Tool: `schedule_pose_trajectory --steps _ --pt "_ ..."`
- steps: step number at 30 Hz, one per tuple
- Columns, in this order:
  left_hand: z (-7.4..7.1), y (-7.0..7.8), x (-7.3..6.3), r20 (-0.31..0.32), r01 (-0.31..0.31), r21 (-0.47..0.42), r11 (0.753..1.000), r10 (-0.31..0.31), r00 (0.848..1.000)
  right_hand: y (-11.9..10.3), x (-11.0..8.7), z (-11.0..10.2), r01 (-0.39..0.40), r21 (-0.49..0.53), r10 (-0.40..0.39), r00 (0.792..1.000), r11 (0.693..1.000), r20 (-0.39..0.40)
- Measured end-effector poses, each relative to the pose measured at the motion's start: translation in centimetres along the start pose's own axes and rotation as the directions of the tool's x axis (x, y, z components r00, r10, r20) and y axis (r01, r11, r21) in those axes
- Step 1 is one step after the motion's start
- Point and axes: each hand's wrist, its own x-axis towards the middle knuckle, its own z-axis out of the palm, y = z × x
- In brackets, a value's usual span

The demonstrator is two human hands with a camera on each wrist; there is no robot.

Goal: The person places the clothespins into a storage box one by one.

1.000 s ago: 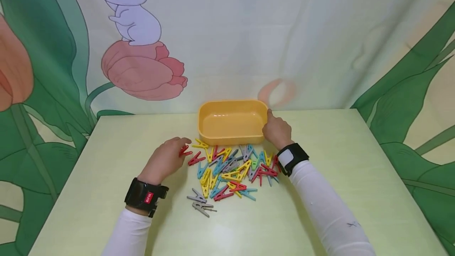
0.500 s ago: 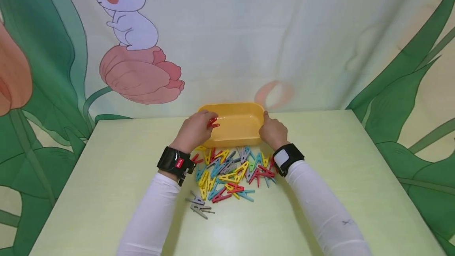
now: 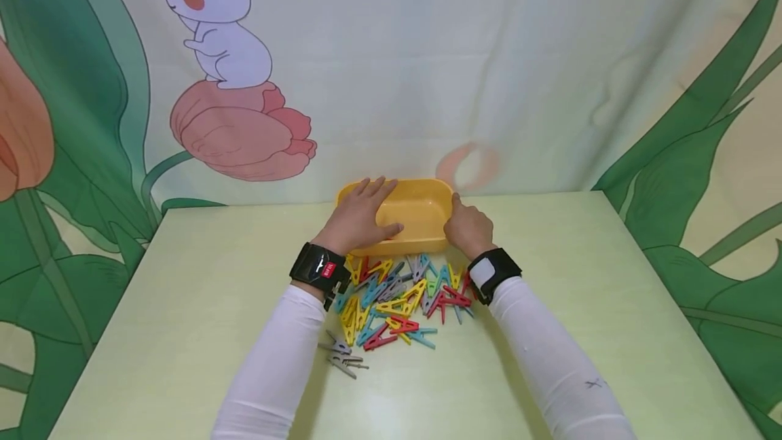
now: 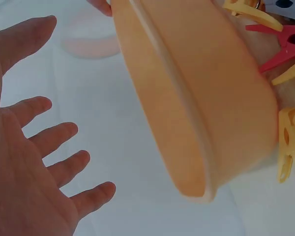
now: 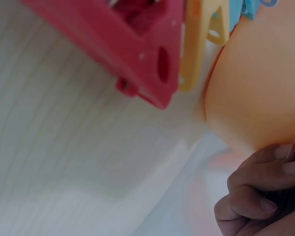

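In the head view my left hand (image 3: 356, 220) is over the left part of a yellow plastic tub (image 3: 421, 214), fingers spread. The left wrist view shows that palm with nothing in it, apart from the tub's wall (image 4: 221, 88). My right hand (image 3: 469, 228) holds the tub's right end, its index finger along the rim; curled fingers (image 5: 260, 174) show against the wall in the right wrist view. In front of the tub lies a pile of plastic clothespins (image 3: 397, 297) in red, yellow, blue, green and grey. My left hand hides part of the tub's inside.
Grey clothespins (image 3: 345, 361) lie at the pile's near left. A pale table (image 3: 201, 311) carries everything. Behind its back edge hangs a printed curtain (image 3: 379, 87), close to the tub. A red clothespin (image 5: 132, 49) looms large near the right wrist camera.
My left hand brought a red clothespin from the pile's left side to over the tub. Its fingers have spread and the clothespin is out of sight. My right hand stays on the tub.
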Motion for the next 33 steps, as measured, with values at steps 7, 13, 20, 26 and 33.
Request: schedule_pose_trajectory --steps 7,13,20,26,33 --pt "-0.6 0.3 -1.2 -0.028 -0.006 0.006 1.000 0.006 1.000 0.8 -0.7 0.6 -0.005 0.021 0.005 1.000 1.000 0.001" --pt "-0.6 -0.4 -3.4 -0.078 -0.026 0.060 0.998 0.031 0.996 1.3 -1.2 1.1 0.011 0.029 -0.011 1.000 1.000 -0.012" --pt "0.3 -2.6 -7.4 -0.128 0.017 0.107 0.994 -0.003 0.992 0.9 -0.8 0.4 0.018 0.008 -0.018 0.999 1.000 -0.036" --pt "2.4 -4.8 -10.0 -0.101 0.087 0.138 0.987 -0.073 0.992 0.3 -0.5 0.1 0.012 0.012 -0.011 0.999 1.000 -0.037" --pt "4.6 -6.3 -10.8 -0.025 0.094 0.160 0.983 -0.091 0.996 0.0 -0.6 0.0 0.014 0.006 -0.014 0.999 1.000 -0.040"
